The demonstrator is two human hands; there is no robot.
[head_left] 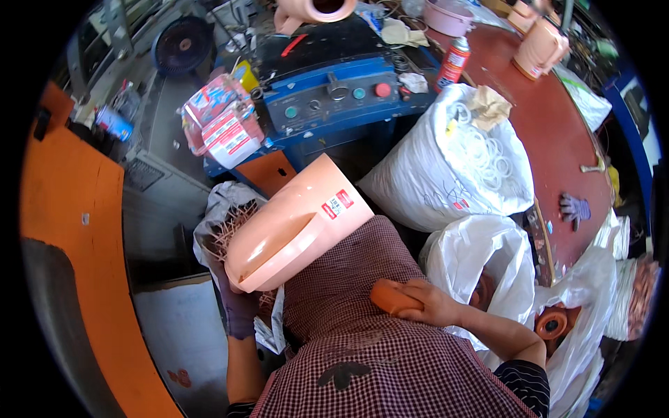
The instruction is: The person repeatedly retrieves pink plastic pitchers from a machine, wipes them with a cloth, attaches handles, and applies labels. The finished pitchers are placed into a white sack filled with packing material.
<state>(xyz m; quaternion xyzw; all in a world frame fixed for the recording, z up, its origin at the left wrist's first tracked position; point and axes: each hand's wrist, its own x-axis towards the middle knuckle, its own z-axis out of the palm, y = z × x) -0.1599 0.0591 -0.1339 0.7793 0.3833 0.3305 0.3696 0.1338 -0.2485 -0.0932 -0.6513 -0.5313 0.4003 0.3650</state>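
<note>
A pale pink plastic flask shell with red and white stickers lies tilted above my lap, its wide end toward the upper right. My left hand, in a purple glove, holds it at the lower left end; most of its fingers are hidden behind the shell. My bare right hand grips a rounded orange plastic piece, perhaps a lid, over the checked apron. Left of my lap, partly behind the shell, an open bag contains many thin pinkish-brown plastic pieces.
A blue machine with buttons stands ahead. To its right, a white sack holds clear rings; plastic bags with brown-orange parts sit below. The red table carries pink jugs, a spray can and a glove. An orange panel borders the left.
</note>
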